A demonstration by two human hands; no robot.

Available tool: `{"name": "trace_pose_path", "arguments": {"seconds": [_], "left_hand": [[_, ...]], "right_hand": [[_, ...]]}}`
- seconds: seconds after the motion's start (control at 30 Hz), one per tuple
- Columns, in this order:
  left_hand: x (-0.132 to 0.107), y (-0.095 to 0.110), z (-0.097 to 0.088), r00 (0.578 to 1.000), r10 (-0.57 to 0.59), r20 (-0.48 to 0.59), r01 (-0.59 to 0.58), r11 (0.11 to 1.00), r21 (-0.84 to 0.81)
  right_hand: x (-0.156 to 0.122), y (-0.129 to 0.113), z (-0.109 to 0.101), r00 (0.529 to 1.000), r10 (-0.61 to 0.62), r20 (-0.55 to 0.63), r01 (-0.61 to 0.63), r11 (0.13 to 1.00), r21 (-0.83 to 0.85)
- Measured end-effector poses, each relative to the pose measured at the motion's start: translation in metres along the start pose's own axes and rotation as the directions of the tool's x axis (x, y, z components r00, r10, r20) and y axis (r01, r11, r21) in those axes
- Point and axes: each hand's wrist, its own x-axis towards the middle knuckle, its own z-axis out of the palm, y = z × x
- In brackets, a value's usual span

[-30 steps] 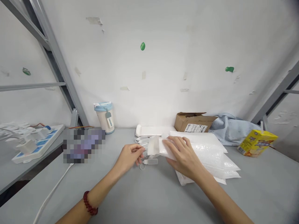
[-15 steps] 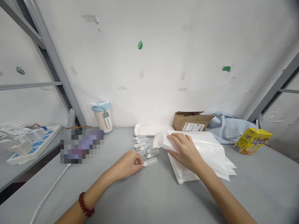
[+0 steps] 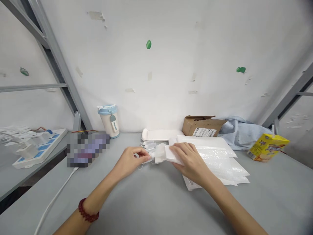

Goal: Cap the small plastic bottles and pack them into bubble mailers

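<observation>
My left hand (image 3: 133,160) pinches a small clear plastic bottle (image 3: 151,158) between thumb and fingertips, with a thin thread loop hanging below. The bottle's far end meets the flap of a white bubble mailer (image 3: 171,155); whether it is inside the opening I cannot tell. Gripping that mailer from above and raising it off the pile is my right hand (image 3: 191,160). Beneath and behind it lie more white bubble mailers (image 3: 220,163) in an overlapping stack. Several similar clear bottles (image 3: 148,145) sit just past my left fingertips, partly hidden by the flap.
A flat white package (image 3: 161,134) and an open brown carton (image 3: 202,125) stand along the wall. Blue cloth (image 3: 241,130) and a yellow drink box (image 3: 267,147) are at right. Leftward are a lidded cup (image 3: 109,122), a pixelated phone-like object (image 3: 89,150), and a power strip (image 3: 40,150).
My left hand has lifted a bottle from the table and brought it to the mailer's flap. The right hand's mailer has tipped, its flap end lower and facing the left hand.
</observation>
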Motion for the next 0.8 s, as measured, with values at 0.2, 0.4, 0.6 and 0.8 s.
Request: {"name": "trace_pose_path", "arguments": {"seconds": [0.2, 0.4, 0.6, 0.8], "left_hand": [[-0.008, 0.003, 0.027, 0.983, 0.179, -0.036, -0.175, 0.981, 0.082], [-0.009, 0.007, 0.02, 0.997, 0.08, 0.013, -0.079, 0.995, -0.062], [0.001, -0.013, -0.001, 0.996, -0.042, -0.082, 0.06, 0.971, 0.23], [0.001, -0.028, 0.001, 0.966, -0.176, 0.19, 0.124, 0.959, 0.256]], "right_hand": [[-0.001, -0.017, 0.005, 0.995, -0.094, -0.017, 0.094, 0.995, 0.034], [0.0, -0.011, 0.004, 0.997, -0.064, -0.039, 0.065, 0.998, 0.027], [-0.001, 0.005, 0.001, 0.995, 0.006, -0.097, -0.008, 1.0, -0.025], [-0.001, 0.013, 0.002, 0.99, 0.057, -0.129, -0.06, 0.998, -0.022]]}}
